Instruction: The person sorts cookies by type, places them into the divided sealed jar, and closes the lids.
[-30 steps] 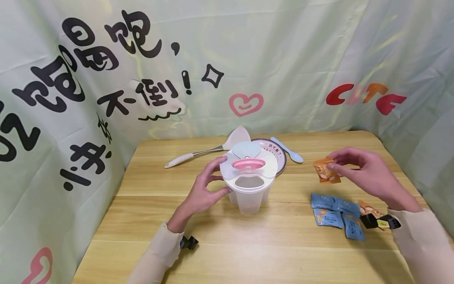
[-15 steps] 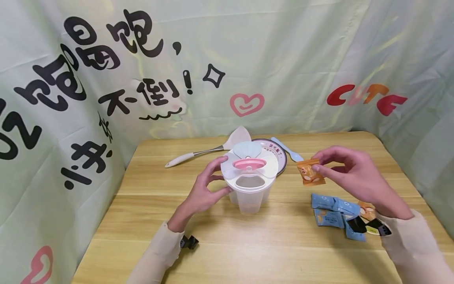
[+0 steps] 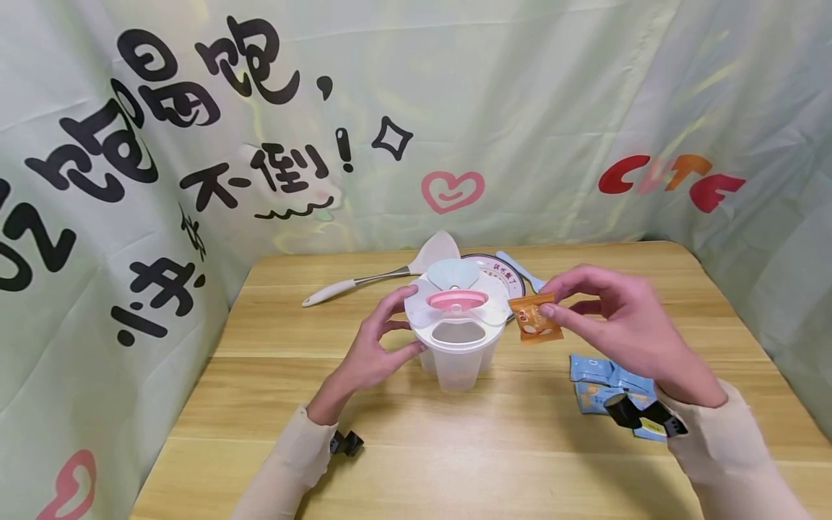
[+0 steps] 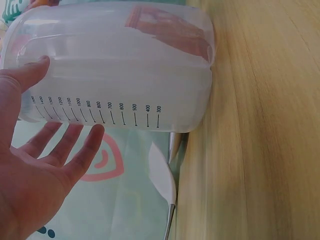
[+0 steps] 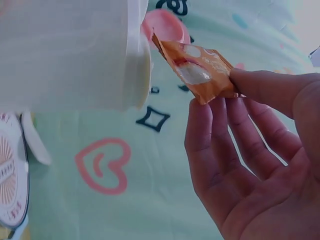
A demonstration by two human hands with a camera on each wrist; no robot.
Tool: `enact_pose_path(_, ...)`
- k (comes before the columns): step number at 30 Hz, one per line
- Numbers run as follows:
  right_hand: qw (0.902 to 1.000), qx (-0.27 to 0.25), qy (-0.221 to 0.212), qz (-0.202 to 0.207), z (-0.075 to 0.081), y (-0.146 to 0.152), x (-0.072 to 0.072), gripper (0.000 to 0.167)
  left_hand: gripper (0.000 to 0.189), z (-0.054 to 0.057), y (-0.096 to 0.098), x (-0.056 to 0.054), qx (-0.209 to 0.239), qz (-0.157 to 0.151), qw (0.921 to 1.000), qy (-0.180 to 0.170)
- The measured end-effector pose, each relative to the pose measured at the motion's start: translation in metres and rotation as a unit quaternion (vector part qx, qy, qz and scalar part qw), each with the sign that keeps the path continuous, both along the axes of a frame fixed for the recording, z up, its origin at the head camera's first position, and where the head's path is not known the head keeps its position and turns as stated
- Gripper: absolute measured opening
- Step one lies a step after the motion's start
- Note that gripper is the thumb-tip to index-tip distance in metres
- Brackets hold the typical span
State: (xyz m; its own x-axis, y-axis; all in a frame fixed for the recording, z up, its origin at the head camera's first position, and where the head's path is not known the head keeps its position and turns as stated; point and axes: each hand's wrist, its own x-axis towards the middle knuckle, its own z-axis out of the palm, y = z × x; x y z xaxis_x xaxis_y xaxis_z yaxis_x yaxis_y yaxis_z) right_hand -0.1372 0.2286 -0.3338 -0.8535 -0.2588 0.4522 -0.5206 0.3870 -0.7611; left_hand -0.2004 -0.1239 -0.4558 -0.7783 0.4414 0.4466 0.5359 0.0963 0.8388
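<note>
A translucent plastic canister (image 3: 457, 370) with a white sectioned lid stands on the table. Its pink flap (image 3: 456, 299) is raised, and an opening faces the front. My left hand (image 3: 372, 354) grips the canister's left side, thumb and fingers spread around the wall with its measuring scale. Through that wall in the left wrist view shows a reddish-brown packet (image 4: 172, 31). Between thumb and fingertips my right hand (image 3: 617, 321) pinches a small orange snack packet (image 3: 536, 322). In the right wrist view, this packet's corner is close to the lid's edge (image 5: 145, 75).
Blue packets (image 3: 594, 386) lie in a cluster at the right, partly hidden by the right wrist's camera. Behind the canister are a spatula (image 3: 390, 274), a patterned plate (image 3: 513, 278) and a light blue spoon (image 3: 520, 267). A printed curtain (image 3: 533, 108) hangs at the back.
My right hand has carried the orange packet leftward, from over the right side of the table to beside the canister's lid. The left hand has stayed on the canister.
</note>
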Motion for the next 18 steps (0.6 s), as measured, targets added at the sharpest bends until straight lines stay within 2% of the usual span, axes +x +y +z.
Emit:
enact_pose_path(6, 0.9983, -0.028, 0.034, 0.039, -0.001, -0.019, 0.001, 0.036, 0.085, -0.001, 0.0, -0.001, -0.002, -0.001, 1.0, -0.003)
enact_pose_path(18, 0.9921, -0.09, 0.063, 0.06, -0.004, -0.046, -0.001, 0.039, 0.086, -0.002, -0.001, -0.001, -0.005, 0.001, 1.0, 0.001)
